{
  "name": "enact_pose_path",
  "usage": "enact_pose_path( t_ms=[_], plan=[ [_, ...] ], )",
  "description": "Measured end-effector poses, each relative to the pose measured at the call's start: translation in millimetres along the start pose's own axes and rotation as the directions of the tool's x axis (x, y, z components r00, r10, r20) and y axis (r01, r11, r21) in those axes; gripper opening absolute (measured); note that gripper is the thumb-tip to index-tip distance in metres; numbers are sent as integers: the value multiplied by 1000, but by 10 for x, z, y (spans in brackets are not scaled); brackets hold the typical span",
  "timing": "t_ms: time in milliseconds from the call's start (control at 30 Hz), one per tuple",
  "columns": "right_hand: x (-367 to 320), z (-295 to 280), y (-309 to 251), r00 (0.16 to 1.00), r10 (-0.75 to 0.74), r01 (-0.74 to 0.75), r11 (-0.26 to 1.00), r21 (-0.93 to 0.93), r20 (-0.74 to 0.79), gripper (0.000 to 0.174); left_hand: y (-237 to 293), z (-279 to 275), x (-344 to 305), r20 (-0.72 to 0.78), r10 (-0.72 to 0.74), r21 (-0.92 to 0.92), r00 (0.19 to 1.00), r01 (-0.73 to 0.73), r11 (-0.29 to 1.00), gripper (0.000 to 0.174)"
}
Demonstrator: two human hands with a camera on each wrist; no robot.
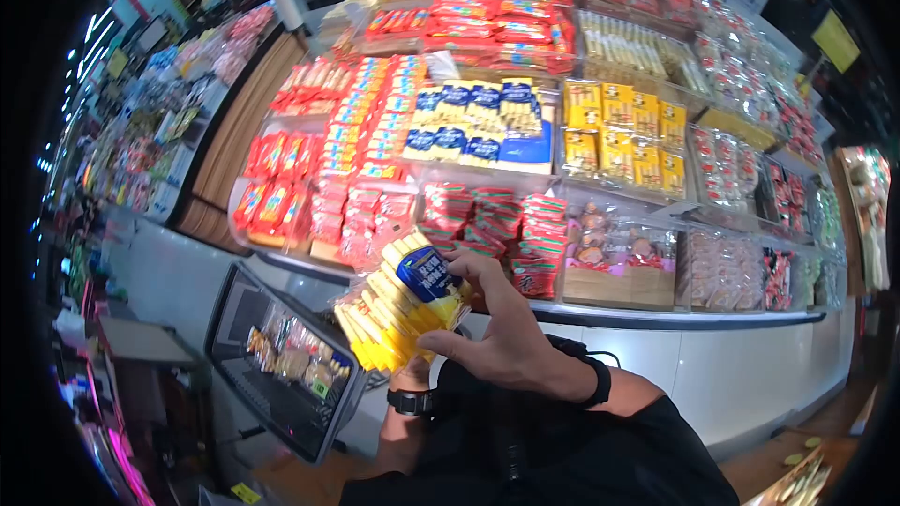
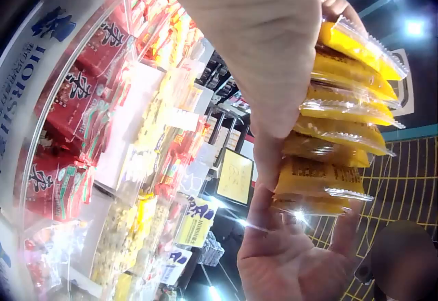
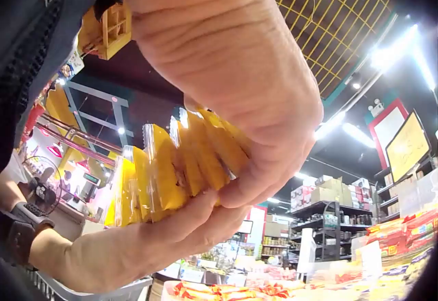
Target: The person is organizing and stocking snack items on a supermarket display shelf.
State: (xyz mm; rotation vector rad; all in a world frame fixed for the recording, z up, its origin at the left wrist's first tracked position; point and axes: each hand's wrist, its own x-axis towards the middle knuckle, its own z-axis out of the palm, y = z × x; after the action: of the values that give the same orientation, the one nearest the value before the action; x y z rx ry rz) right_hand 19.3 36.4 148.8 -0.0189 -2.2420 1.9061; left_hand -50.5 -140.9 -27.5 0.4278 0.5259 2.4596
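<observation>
Right up close, the right hand (image 1: 511, 342) is gripping a bundle of yellow cellophane-wrapped snack sticks with a blue label (image 1: 398, 309) from above, fingers curling over its top and thumb pressing along the near side. The left hand (image 2: 294, 263), wearing a black wristwatch (image 1: 411, 402), is cupping the same bundle from beneath, its fingers wrapping up around the underside; from the head camera this hand is mostly hiding behind the packets. The bundle is sitting tilted between the two hands, held in the air at chest height in front of the shelves, touching nothing else. Just beyond and to the left, a grey-framed basket (image 1: 221, 314) is holding assorted packets. Behind it, a white counter (image 1: 731, 356) is carrying clear plastic display bins (image 1: 619, 295). These are showing red snack packets (image 1: 487, 220) low down and blue-and-yellow packs (image 1: 478, 117) higher up.
</observation>
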Motion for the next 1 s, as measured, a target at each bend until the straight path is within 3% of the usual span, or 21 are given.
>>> enact_pose_path(
  t_ms=[133,200,267,367,567,667,767,800,1000],
  plan=[
    [173,53,97,987,-58,64,997,34,-152,66,126,-171,192,-21,5,209,1000,0,978,67],
    [274,48,85,994,64,-51,990,132,-91,65,195,-250,307,-15,19,366,1000,-12,931,66],
    [370,59,60,983,179,-167,962,217,-38,63,258,-344,400,0,39,542,999,-32,840,65],
    [494,188,161,976,204,-165,926,341,-82,63,359,-464,506,44,58,761,997,-71,645,63],
    [689,426,108,952,127,-119,992,47,-277,58,504,-679,612,148,58,931,987,-159,329,60],
    [746,550,280,942,-53,55,998,-3,-332,54,548,-733,591,178,51,952,983,-186,243,58],
    [727,569,254,951,65,15,967,254,-302,52,559,-756,553,195,50,962,979,-201,184,56],
    [743,585,249,961,96,37,885,464,-260,50,548,-748,551,199,53,964,979,-205,170,56],
    [743,404,205,967,157,25,730,683,-203,37,524,-716,531,221,55,971,974,-225,85,52]
  ],
)
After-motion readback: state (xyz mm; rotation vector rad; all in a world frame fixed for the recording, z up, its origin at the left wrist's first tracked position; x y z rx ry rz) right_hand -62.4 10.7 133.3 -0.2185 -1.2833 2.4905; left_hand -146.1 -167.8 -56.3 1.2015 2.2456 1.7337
